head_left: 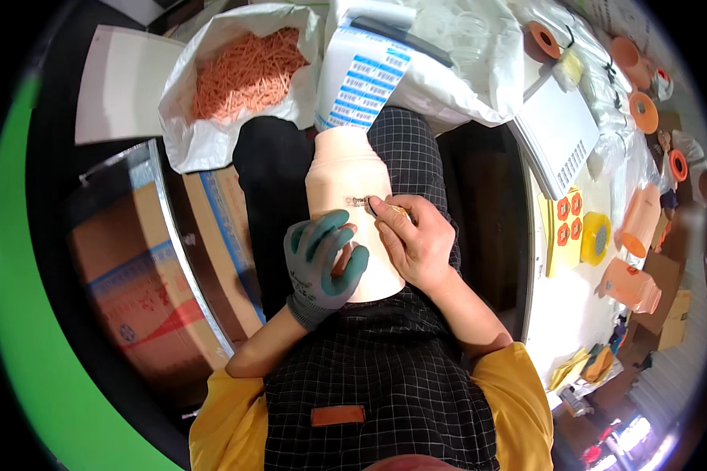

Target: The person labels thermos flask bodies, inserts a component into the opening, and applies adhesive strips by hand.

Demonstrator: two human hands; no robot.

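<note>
A pale peach plastic bottle-shaped container (346, 173) lies across my lap, its narrower stepped neck pointing away from me and its wide end against my apron. Small dark print (357, 201) shows on its upper side. My left hand (318, 263), in a grey and teal glove, rests over the container's left side with fingers curled and apart. Bare, my right hand (418, 239) is closed at the right side of the print, thumb and fingers together. A small dark edge and a bit of gold show at its fingertips; what it holds is too small to name.
A roll of blue-and-white printed labels (361, 86) hangs beyond the container's neck. White sacks hold orange sticks (251, 74) and clear plastic pieces (463, 39). On the right, a white table (562, 314) bears yellow tape (595, 238), sticker sheets and orange containers. Cardboard boxes (145, 298) stand left.
</note>
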